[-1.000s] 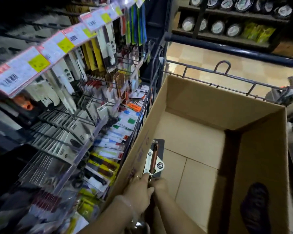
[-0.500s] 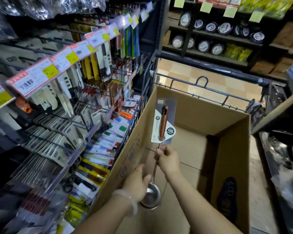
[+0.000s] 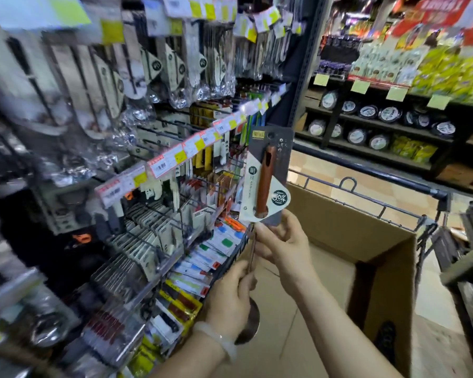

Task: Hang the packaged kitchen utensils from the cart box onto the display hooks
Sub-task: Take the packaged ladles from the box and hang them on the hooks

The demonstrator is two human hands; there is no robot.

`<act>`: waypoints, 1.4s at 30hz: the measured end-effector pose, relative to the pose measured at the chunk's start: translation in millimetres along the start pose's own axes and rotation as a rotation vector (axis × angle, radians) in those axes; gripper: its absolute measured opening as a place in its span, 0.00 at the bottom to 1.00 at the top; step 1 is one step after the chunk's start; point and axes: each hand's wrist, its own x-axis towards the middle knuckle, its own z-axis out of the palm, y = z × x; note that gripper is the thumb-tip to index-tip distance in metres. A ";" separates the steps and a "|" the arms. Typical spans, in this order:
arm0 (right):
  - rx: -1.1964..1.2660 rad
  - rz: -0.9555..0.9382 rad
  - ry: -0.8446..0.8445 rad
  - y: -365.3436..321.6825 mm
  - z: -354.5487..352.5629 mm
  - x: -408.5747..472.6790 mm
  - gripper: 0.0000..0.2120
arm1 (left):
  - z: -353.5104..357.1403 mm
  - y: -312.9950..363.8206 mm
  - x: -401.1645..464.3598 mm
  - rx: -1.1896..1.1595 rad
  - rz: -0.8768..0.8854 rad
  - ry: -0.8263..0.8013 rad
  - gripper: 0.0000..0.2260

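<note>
The display rack [image 3: 153,165] fills the left half of the view: rows of wire hooks loaded with carded utensils, price tags [image 3: 175,156] running along the front of each tier, and bagged ladles hanging along the top row [image 3: 175,69]. To the right stands the cardboard cart box [image 3: 388,255], open-topped inside the wire cart [image 3: 366,197]; what shows of its floor looks bare.

Between rack and box, the packaged ladle [image 3: 266,178] is held upright above the box's near-left corner, card uppermost and bowl [image 3: 250,326] lowest. The right hand [image 3: 281,241] is clamped on the thin metal shaft just under the card; the left hand [image 3: 230,298] is closed around the shaft lower down, just above the bowl.

The step in hand seems to be carrying the ladle to a hook. To do it well, the matching ladles in the top row are the likely target, so the card should be raised and turned to face along a hook. The small hang hole [image 3: 271,135] near the card's top edge is what must meet the hook tip; steadying the card itself rather than the shaft would stop it swinging. Letting the bowl hang free only once the hole is threaded should avoid snagging neighbouring packs.
</note>
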 end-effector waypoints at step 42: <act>-0.010 -0.100 -1.810 33.1 540.0 -927.6 0.12 | -515.0 -51.7 -904.8 0.398 -0.573 1.607 0.15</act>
